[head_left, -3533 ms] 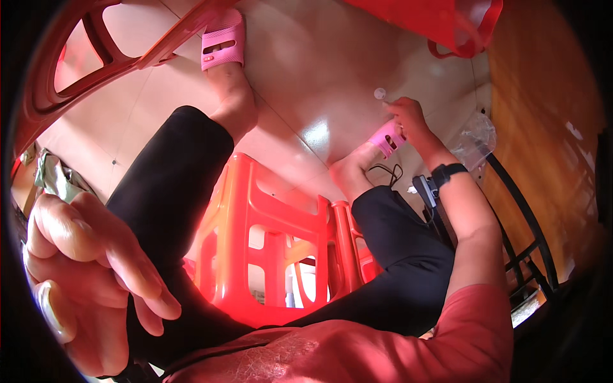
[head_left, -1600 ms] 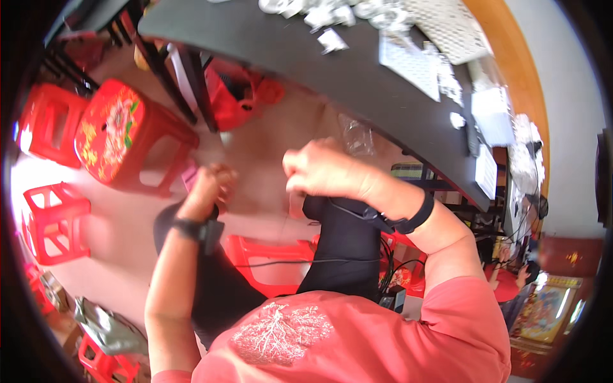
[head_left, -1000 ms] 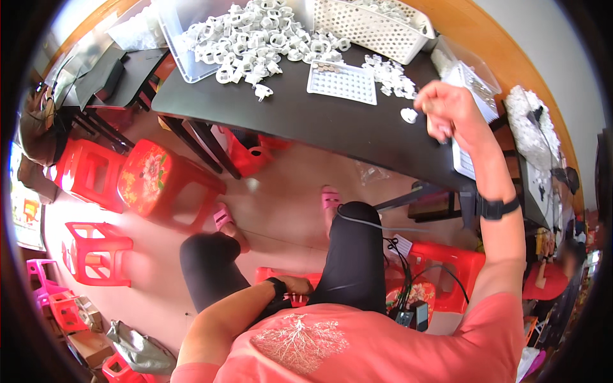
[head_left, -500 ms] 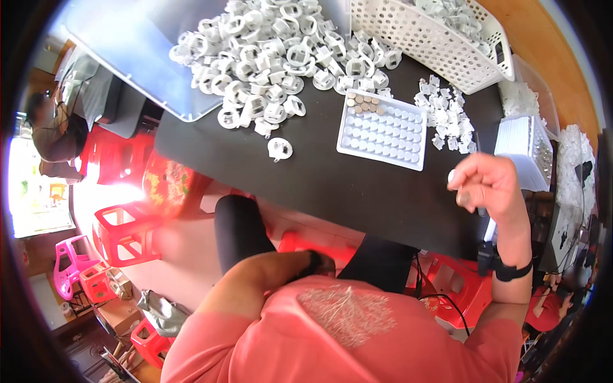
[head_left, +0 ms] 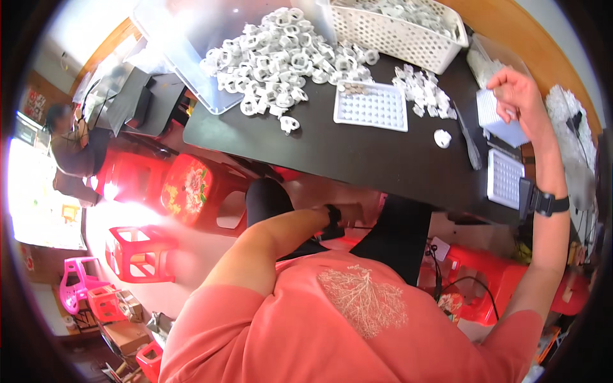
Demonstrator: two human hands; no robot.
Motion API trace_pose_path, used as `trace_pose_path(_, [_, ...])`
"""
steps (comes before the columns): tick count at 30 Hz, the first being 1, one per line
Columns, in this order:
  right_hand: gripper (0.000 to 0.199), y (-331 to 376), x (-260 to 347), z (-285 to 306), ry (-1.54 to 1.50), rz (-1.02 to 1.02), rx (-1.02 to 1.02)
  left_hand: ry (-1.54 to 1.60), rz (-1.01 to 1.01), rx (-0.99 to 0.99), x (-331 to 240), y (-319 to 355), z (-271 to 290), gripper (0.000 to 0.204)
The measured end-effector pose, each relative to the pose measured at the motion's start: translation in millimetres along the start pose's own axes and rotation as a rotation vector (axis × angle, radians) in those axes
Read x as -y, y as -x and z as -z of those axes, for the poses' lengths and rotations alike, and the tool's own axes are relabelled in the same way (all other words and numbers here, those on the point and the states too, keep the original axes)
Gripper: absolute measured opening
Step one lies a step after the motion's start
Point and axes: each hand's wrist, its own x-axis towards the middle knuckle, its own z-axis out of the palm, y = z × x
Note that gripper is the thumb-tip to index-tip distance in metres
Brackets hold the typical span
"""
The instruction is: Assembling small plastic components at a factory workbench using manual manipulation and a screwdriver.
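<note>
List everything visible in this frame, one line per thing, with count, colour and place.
Table: one, black, centre.
Ring-shaped plastic parts: many, white, heaped at the table's far left.
Perforated basket: one, white, far edge.
Grid trays: two seen, white, one mid-table, one near the right wrist.
Loose small part: one, white, right of the middle tray.
Stools: several, red, on the floor at left.
Another person: one, far left.
Left hand: below the table edge, by the knee.
Right hand: raised over the table's right end, fingers curled.
</note>
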Motion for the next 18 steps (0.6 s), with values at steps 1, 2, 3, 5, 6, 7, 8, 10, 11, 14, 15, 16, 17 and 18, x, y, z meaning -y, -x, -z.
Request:
trace_pose_path(1, [0.025,8.1,-6.6,2.9,-0.030,0.009,-0.005,0.193,0.248,-0.335,-49.4,22.1,8.8,0.033])
trace_pose_path(2, [0.022,7.3,-7.5,-4.3,-0.030,0.017,0.000,0.380,0.492,-0.694,-118.5,50.8,33.5,0.033])
trace_pose_path(3, [0.020,3.9,-0.3,-14.2,-0.086,0.026,0.019,0.254,0.444,-0.781,-148.9,71.0,28.7,0.034])
trace_pose_path(5, [0.018,-6.7,0.4,-26.0,-0.128,0.090,0.055,0.133,0.379,-0.870,-202.2,99.7,26.8,0.036])
trace_pose_path(6, [0.017,-11.4,-2.0,-24.2,-0.221,0.093,0.103,0.144,0.380,-0.873,-229.0,111.5,25.9,0.037])
trace_pose_path(7, [0.017,-12.4,8.5,-31.1,-0.210,0.107,0.057,0.112,0.364,-0.858,-251.9,119.3,21.6,0.037])
trace_pose_path(8, [0.019,-10.5,15.7,-29.0,-0.201,0.143,0.021,0.199,0.225,-0.966,-271.9,124.0,14.5,0.036])
trace_pose_path(10, [0.020,-0.1,35.7,-20.0,-0.128,0.211,-0.064,0.288,0.086,-1.067,-298.4,126.2,5.4,0.035])
trace_pose_path(11, [0.020,9.7,37.8,-12.0,-0.119,0.207,-0.087,0.429,0.076,-1.070,-310.7,120.3,7.2,0.036])
trace_pose_path(14, [0.021,33.1,36.8,12.7,-0.129,0.222,-0.190,0.612,0.106,-1.071,-350.9,99.5,14.8,0.038])
trace_pose_path(15, [0.021,41.5,34.7,17.1,-0.125,0.209,-0.228,0.671,0.145,-1.075,-361.1,89.6,17.2,0.040])
trace_pose_path(16, [0.021,48.1,34.3,16.9,-0.124,0.195,-0.261,0.663,0.145,-1.067,-357.8,77.1,22.6,0.040])
trace_pose_path(17, [0.021,55.4,38.2,16.3,-0.102,0.193,-0.290,0.567,0.001,-1.125,-348.4,62.7,31.0,0.043])
trace_pose_path(18, [0.021,63.0,40.1,18.7,-0.100,0.188,-0.306,0.471,-0.142,-1.169,-355.3,57.0,34.6,0.046])
